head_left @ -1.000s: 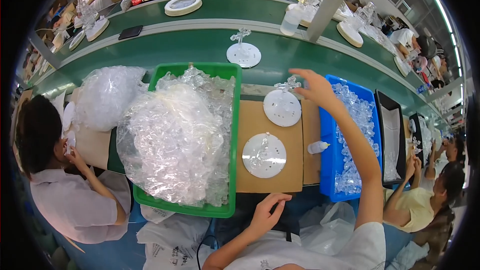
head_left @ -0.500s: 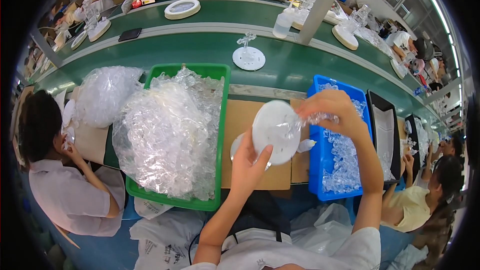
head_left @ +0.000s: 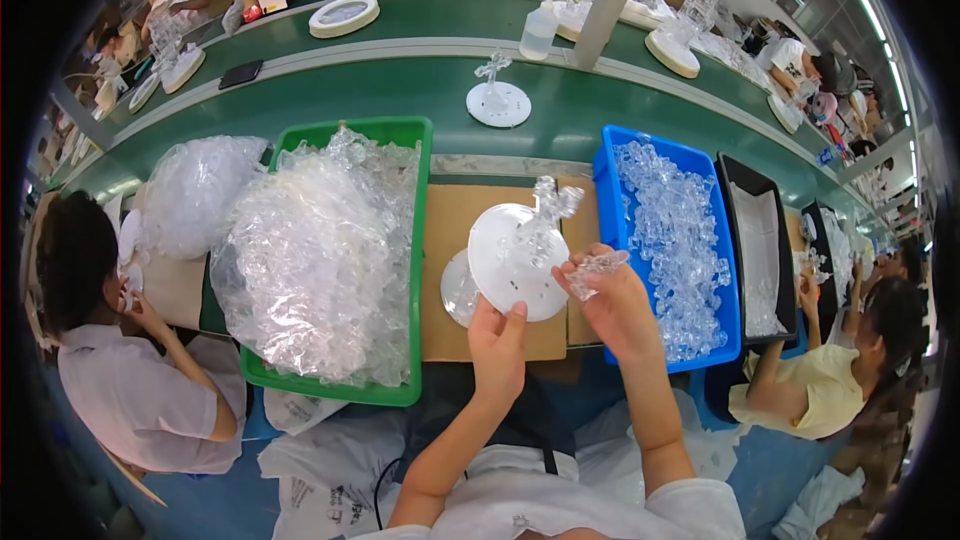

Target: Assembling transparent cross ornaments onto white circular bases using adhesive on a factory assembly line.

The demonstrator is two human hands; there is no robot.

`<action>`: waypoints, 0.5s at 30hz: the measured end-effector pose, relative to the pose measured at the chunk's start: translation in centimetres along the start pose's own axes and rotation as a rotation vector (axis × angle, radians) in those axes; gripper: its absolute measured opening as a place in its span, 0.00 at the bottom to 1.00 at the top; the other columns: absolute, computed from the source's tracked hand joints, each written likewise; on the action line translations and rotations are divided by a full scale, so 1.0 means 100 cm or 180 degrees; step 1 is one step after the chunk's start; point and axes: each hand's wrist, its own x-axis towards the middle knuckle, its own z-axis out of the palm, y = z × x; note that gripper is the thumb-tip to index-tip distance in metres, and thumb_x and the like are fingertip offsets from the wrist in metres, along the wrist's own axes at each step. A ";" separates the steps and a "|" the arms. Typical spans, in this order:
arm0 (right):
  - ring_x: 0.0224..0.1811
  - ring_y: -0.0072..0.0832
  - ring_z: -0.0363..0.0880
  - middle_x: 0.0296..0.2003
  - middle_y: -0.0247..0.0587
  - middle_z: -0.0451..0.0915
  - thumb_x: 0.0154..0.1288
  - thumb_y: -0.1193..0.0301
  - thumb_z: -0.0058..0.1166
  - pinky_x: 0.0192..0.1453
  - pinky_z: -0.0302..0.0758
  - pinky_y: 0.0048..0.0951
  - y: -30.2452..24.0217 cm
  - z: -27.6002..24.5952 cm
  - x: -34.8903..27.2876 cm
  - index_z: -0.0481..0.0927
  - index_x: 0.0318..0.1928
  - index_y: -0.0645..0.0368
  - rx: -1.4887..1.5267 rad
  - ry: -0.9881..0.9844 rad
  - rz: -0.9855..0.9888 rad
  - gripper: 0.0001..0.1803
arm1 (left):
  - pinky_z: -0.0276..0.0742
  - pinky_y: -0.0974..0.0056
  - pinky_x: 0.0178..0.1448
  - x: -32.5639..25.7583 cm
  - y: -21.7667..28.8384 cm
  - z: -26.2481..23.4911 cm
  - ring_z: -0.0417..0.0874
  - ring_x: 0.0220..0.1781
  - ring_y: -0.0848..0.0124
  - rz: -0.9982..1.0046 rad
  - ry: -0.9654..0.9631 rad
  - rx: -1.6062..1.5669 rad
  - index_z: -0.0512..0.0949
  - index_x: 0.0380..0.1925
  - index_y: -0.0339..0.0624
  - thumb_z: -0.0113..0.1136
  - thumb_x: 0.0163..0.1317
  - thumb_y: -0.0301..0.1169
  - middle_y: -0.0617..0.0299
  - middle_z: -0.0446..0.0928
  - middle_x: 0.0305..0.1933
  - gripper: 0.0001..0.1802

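My left hand (head_left: 498,348) grips the lower edge of a white round disc (head_left: 497,265), thumb on its face. A clear plastic branched stem (head_left: 545,218) stands out from that disc, tilted up and to the right. Just right of the disc, my right hand (head_left: 622,318) is closed on a clear plastic piece (head_left: 598,273), held between thumb and fingers. Behind the held disc, partly hidden by it, another round disc (head_left: 457,292) rests on the brown cardboard (head_left: 445,210).
A green bin (head_left: 423,240) heaped with bagged clear parts stands left. A blue bin (head_left: 735,310) of clear parts and a black tray (head_left: 790,290) stand right. Farther back are a finished-looking disc with stem (head_left: 499,105) and a squeeze bottle (head_left: 539,32). Co-workers sit on both sides.
My right hand has come down and toward me, off the stem and from over the blue bin. The disc has dropped slightly and turned, its stem now pointing more upward.
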 end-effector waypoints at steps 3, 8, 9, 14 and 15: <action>0.51 0.30 0.76 0.43 0.42 0.76 0.56 0.83 0.57 0.56 0.72 0.32 0.013 0.010 -0.015 0.69 0.43 0.59 -0.1305 0.0259 -0.0933 0.16 | 0.63 0.65 0.64 -0.014 -0.006 0.001 0.70 0.59 0.70 0.0116 -0.0132 0.0336 0.62 0.60 0.30 0.49 0.66 0.22 0.56 0.70 0.58 0.22; 0.44 0.25 0.79 0.38 0.39 0.79 0.53 0.81 0.63 0.48 0.75 0.25 0.033 0.011 -0.021 0.70 0.44 0.60 -0.2083 0.0375 -0.1888 0.19 | 0.64 0.68 0.62 -0.028 -0.008 0.011 0.71 0.58 0.72 0.0185 -0.0195 0.0235 0.64 0.58 0.29 0.49 0.67 0.24 0.57 0.71 0.56 0.20; 0.42 0.24 0.79 0.38 0.38 0.79 0.52 0.80 0.64 0.47 0.74 0.24 0.035 0.010 -0.021 0.72 0.43 0.61 -0.2125 0.0527 -0.1796 0.19 | 0.64 0.68 0.62 -0.030 -0.008 0.012 0.72 0.57 0.72 0.0210 -0.0213 0.0255 0.64 0.58 0.29 0.49 0.68 0.25 0.57 0.72 0.56 0.20; 0.37 0.21 0.77 0.37 0.36 0.80 0.52 0.77 0.66 0.44 0.73 0.22 0.039 0.013 -0.026 0.75 0.43 0.62 -0.1986 0.0806 -0.1692 0.18 | 0.65 0.70 0.60 -0.034 -0.004 0.012 0.72 0.56 0.74 0.0374 -0.0396 0.0643 0.64 0.58 0.30 0.48 0.68 0.25 0.59 0.71 0.56 0.20; 0.38 0.20 0.77 0.37 0.36 0.79 0.54 0.77 0.65 0.44 0.74 0.21 0.039 0.014 -0.028 0.74 0.42 0.62 -0.1901 0.0811 -0.1665 0.16 | 0.66 0.70 0.59 -0.034 -0.003 0.012 0.72 0.55 0.75 0.0341 -0.0470 0.0735 0.64 0.58 0.31 0.47 0.68 0.25 0.60 0.71 0.55 0.19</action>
